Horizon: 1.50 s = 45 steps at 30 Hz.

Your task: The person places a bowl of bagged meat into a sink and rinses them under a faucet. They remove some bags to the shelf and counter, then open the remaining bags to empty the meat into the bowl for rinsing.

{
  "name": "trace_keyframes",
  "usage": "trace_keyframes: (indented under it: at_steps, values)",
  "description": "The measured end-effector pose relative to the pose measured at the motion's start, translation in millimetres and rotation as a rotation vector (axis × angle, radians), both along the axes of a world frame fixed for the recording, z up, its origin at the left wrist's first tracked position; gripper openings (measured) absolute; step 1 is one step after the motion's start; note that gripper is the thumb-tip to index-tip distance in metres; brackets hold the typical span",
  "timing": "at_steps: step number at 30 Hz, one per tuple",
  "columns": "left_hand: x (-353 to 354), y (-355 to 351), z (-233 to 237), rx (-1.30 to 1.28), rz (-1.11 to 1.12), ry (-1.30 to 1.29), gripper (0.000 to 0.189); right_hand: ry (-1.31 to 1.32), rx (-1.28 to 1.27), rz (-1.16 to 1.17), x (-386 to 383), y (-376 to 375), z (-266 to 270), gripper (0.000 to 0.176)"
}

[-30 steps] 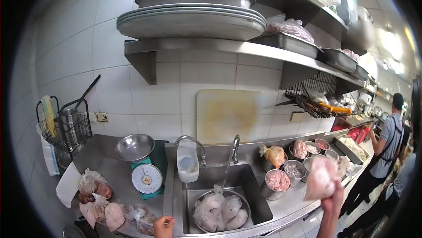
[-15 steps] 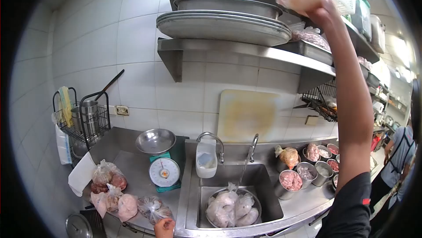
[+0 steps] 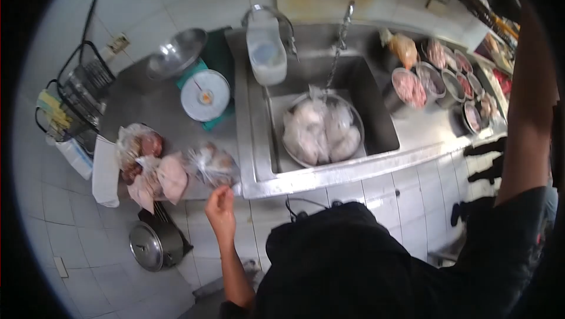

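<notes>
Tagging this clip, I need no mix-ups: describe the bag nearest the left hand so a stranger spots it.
From the steel sink, go left to the counter holding the round-dialled scale. Near that counter's front edge, just above the left hand in the picture, lies the clear bag. It sits closest to the sink and looks see-through, unlike the pale pink bundle beside it.

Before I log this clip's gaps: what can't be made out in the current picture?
Head view throughout:
Right hand: past the dark upper-right rim; only its forearm shows.
Reading on the scale dial: blurred.
Contents of the cloudy bags in the sink: veiled by plastic.
Whether the left hand touches the nearest bag: blurred.
</notes>
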<state>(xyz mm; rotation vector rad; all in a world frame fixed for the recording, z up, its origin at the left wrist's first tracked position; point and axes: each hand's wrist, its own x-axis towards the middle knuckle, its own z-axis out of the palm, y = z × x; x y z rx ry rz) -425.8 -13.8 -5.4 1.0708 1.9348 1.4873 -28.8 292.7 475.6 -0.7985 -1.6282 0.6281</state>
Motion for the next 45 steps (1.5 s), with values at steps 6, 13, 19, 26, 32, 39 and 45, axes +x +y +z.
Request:
trace_keyframes:
  at_steps: [6, 13, 19, 26, 32, 39, 45]
  values:
    - [20.5, 22.4, 4.4, -0.088, -0.105, -0.099, 0.014, -0.265, -0.126, -0.207, 49.7, -48.6, -160.8, 0.031]
    - [65.2, 78.1, 4.0, -0.059, -0.222, 0.017, 0.015, -0.471, -0.755, -0.105, 1.8, -14.2, -437.9, 0.033]
    - [154.7, 182.1, 18.2, -0.181, -0.527, 0.22, 0.024, -0.356, -0.952, -0.2, 22.6, 75.2, -633.6, 0.032]
    - [219.4, 328.8, -46.5, -0.26, -0.733, 0.365, 0.029, -0.154, -1.111, -0.387, 32.3, 128.5, -711.6, 0.025]
    - [231.7, 393.5, -106.0, -0.497, -0.753, 0.506, 0.043, -0.516, -1.005, -0.051, 15.7, 149.2, -737.6, 0.052]
    - [236.7, 367.4, -172.8, -0.65, -0.542, -0.051, 0.063, -0.64, -0.539, -0.238, -25.8, 69.4, -675.1, 0.022]
    - [250.2, 325.0, -147.7, -0.754, -0.268, -0.604, 0.068, -0.37, -0.533, 0.025, -34.2, 13.6, -649.8, 0.027]
